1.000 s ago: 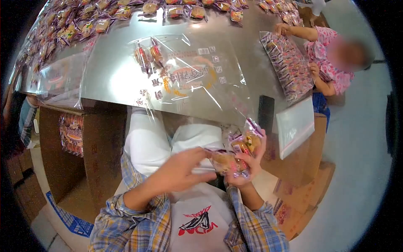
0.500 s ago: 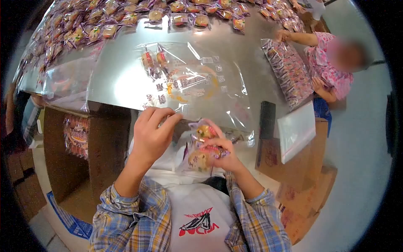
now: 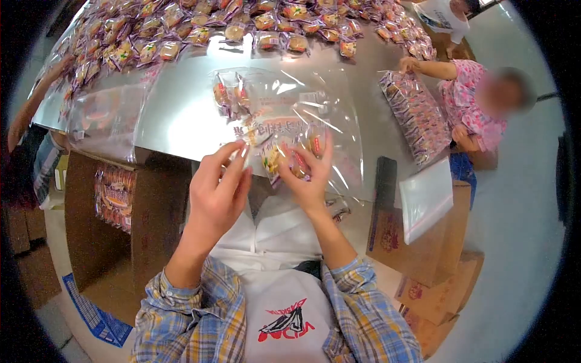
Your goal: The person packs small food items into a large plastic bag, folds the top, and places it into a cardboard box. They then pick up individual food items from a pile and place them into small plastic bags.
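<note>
- Your right hand (image 3: 310,186): fingers spread around a cluster of wrapped cakes (image 3: 270,160), at least three, and grasping them.
- Your left hand (image 3: 218,189): thumb and fingertips close together at the near-left edge of the clear printed bag (image 3: 287,124); you cannot tell from this view whether film is pinched.
- Location: the bag lies mostly flat on the metal table (image 3: 181,100), at the near side. The cluster is over its near part; whether inside or above the film, cannot tell.
- Two packets (image 3: 221,95) show under the film at the bag's far-left corner.
- Risk, judged: film could cling or fold, caused by thin plastic lying nearly flat; a packet could catch on the edge.
- Risk, judged: the outer cakes could slip, since your one hand spans several slick wrappers.
- Orientation: the cluster's row runs left to right, its right end farther away. The left cake's long axis goes roughly near to far; the middle one leans far-left to near-right. The bag's long axis is unclear; its right edge runs near to far.
</note>
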Motion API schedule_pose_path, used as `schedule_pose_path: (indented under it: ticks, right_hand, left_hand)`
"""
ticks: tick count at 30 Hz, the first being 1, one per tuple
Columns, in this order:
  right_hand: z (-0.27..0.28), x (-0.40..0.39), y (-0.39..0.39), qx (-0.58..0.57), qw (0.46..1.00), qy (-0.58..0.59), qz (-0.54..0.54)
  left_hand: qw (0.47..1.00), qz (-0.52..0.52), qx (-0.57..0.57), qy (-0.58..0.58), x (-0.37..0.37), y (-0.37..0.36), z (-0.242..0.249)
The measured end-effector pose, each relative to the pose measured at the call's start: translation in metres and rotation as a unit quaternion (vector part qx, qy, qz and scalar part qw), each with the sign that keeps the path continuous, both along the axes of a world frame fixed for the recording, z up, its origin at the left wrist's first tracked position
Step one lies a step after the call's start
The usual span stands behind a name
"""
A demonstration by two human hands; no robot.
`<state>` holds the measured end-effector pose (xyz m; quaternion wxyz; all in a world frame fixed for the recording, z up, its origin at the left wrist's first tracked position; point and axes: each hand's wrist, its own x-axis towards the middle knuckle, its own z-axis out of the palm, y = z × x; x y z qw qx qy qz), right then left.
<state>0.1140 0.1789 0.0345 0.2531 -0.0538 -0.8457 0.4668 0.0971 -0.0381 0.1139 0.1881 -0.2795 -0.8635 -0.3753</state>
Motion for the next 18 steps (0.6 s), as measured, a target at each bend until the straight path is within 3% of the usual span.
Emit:
schedule_pose_path:
  ticks: [3, 6, 9, 15, 18]
  right_hand:
    - [-0.002, -0.022, -0.010, 0.046, 0.995, 0.075, -0.056]
    - [0.006, -0.030, -0.023, 0.047, 0.996, 0.049, -0.052]
    - [0.007, -0.034, -0.017, 0.088, 0.995, 0.035, -0.035]
    - [0.000, -0.058, -0.017, -0.103, 0.991, 0.032, -0.079]
    - [0.006, -0.067, -0.014, 0.085, 0.981, 0.061, -0.164]
  left_hand:
    - [0.996, 0.039, -0.036, -0.069, 0.011, 0.002, 0.003]
    - [0.988, 0.075, -0.030, -0.132, 0.022, 0.010, -0.003]
    - [0.987, 0.033, -0.034, -0.154, 0.023, 0.010, -0.001]
    - [0.997, -0.052, -0.038, -0.041, 0.010, -0.003, 0.009]
    - [0.993, -0.080, -0.076, -0.038, 0.005, -0.013, 0.018]
